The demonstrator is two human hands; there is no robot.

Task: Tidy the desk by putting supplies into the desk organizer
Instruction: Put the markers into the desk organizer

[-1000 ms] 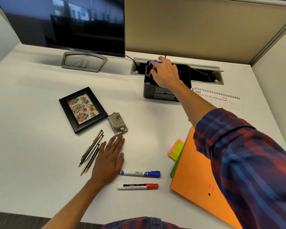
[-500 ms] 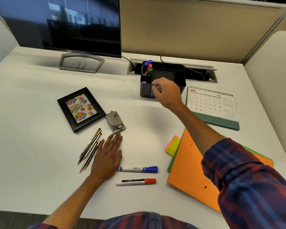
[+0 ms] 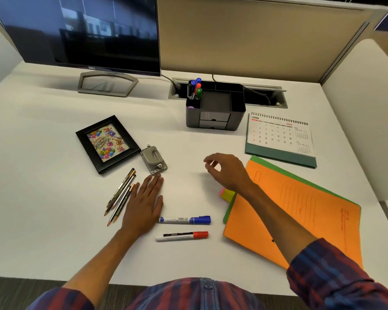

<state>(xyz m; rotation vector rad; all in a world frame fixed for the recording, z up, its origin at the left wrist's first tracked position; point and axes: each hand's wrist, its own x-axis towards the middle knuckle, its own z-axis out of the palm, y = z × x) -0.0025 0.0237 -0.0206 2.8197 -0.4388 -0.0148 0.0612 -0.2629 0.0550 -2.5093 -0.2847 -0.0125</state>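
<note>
A black desk organizer [image 3: 236, 108] stands at the back of the white desk, with several markers [image 3: 196, 88] upright in its left compartment. A blue-capped marker [image 3: 185, 219] and a red-capped marker [image 3: 182, 236] lie near the front. Several pencils [image 3: 120, 194] lie to their left, beside my left hand [image 3: 143, 204], which rests flat on the desk. My right hand [image 3: 227, 170] hovers above the desk's middle with loosely curled fingers, holding nothing. A grey hole punch [image 3: 154, 159] lies just beyond my left fingertips.
A framed birthday picture [image 3: 108, 143] lies left of the punch. Right of the organizer stands a desk calendar [image 3: 280, 137]. Orange and green folders [image 3: 300, 204] cover the right side, sticky notes [image 3: 227, 194] peeking out. A monitor [image 3: 83, 32] stands at back left.
My right hand has let go of a marker at the organizer and drawn back toward me, now hovering mid-desk. My left hand has stayed flat.
</note>
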